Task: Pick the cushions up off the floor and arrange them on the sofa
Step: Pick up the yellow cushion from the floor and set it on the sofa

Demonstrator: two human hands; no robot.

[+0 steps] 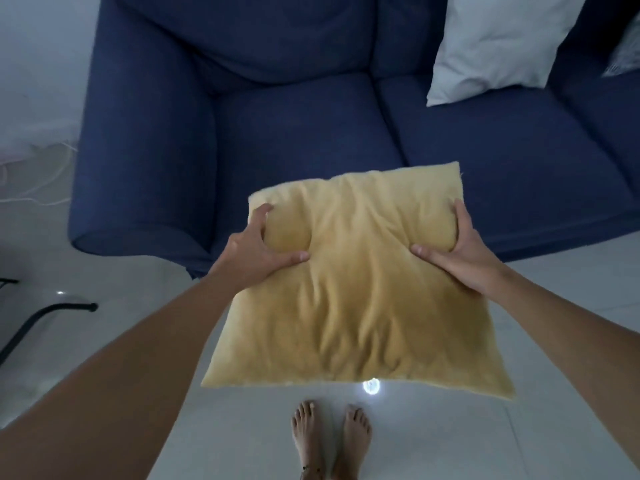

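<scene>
1. On the blue sofa [311, 133], one white cushion [498, 43] already leans against the backrest at the middle seat, and the edge of another pale item shows at the far right, too cropped to identify.
2. Off the floor [554, 341] and in the air is a yellow cushion [356, 296], held in front of the sofa's left seat, so I judge the task partly done: at least one cushion is placed, and this one is lifted but not yet set down.
3. No other cushions lie on the visible floor; whether more wait out of view I cannot tell.
4. The left hand [256, 251] is closed on the yellow cushion's upper left corner, thumb pressed into the top face.
5. The right hand [453, 251] clamps the upper right corner likewise, so the cushion hangs between both hands, its lower edge drooping toward the person's bare feet [332, 441].
</scene>
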